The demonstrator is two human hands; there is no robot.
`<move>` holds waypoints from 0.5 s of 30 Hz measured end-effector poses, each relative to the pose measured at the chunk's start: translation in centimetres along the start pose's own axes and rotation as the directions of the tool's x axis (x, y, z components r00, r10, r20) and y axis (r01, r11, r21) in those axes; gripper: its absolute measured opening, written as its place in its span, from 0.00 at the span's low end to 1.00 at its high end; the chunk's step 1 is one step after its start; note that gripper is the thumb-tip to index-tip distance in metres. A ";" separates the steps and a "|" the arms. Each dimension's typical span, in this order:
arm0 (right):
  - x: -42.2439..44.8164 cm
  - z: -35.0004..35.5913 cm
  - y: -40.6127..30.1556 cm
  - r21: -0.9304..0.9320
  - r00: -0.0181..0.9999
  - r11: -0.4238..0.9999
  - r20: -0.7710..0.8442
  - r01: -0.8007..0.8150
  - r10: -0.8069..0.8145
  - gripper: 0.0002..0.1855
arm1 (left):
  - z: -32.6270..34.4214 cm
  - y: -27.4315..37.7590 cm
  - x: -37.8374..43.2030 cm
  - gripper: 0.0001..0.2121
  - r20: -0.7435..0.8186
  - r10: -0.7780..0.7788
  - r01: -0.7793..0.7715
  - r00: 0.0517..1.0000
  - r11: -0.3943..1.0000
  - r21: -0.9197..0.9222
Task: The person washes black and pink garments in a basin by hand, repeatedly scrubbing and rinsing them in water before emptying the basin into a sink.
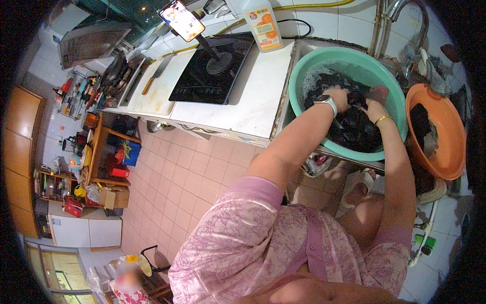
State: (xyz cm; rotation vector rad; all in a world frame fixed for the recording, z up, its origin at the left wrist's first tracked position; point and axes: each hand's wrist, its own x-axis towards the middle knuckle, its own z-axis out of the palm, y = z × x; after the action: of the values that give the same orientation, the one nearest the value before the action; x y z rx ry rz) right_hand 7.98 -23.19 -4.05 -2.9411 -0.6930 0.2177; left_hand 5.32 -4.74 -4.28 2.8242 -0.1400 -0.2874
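Dark wet cloth [357, 129] lies in soapy water in a green plastic basin [294, 91], which sits in the sink area before me. My left hand [339, 97], with a watch on its wrist, grips the cloth near the basin's middle. Just to its right, my right hand [375, 110] pinches another part of the cloth, a gold bangle on that wrist. White suds [313, 79] float along the left side of the water. A small reddish patch [379, 92] shows beyond my right hand. Some fingertips are hidden in the dark folds.
An orange basin [452, 140] with dark cloth inside leans at the right. A chrome faucet [421, 22] rises behind. Left stand a detergent bottle [264, 30], a black induction cooktop [205, 83], a phone [182, 19] on a stand, and a knife [151, 81]. Another person [129, 288] is at lower left.
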 end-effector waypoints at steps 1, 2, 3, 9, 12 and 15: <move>0.0 0.1 0.1 -0.003 1.000 1.000 0.004 -0.005 0.005 0.23 | -0.3 0.2 -0.3 0.27 0.005 0.000 0.000 1.000 1.000 -0.011; 0.1 0.1 0.1 -0.005 1.000 1.000 0.007 -0.010 0.010 0.23 | -0.5 0.3 -0.4 0.27 0.010 0.000 0.000 1.000 1.000 -0.023; 0.1 0.1 0.1 -0.009 1.000 1.000 0.010 -0.012 0.012 0.23 | -0.5 0.3 -0.4 0.27 0.009 -0.004 0.004 1.000 1.000 -0.021; 0.3 0.3 0.1 -0.046 1.000 0.999 0.008 0.001 0.000 0.23 | -0.2 0.1 0.0 0.27 0.010 -0.007 0.007 1.000 1.000 0.018; 0.3 0.4 0.2 -0.068 1.000 0.997 0.005 0.025 -0.025 0.23 | -0.4 0.2 -0.1 0.27 0.018 -0.005 0.005 1.000 1.000 0.020; 0.4 0.5 0.4 -0.055 1.000 0.998 0.010 0.020 -0.020 0.23 | -0.3 0.2 -0.1 0.27 0.003 -0.009 0.009 1.000 1.000 0.021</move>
State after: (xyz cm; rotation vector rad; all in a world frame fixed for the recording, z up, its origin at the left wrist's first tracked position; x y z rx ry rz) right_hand 8.45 -23.29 -4.64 -2.9860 -0.7416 0.2142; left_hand 5.24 -4.84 -3.89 2.8455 -0.1323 -0.2941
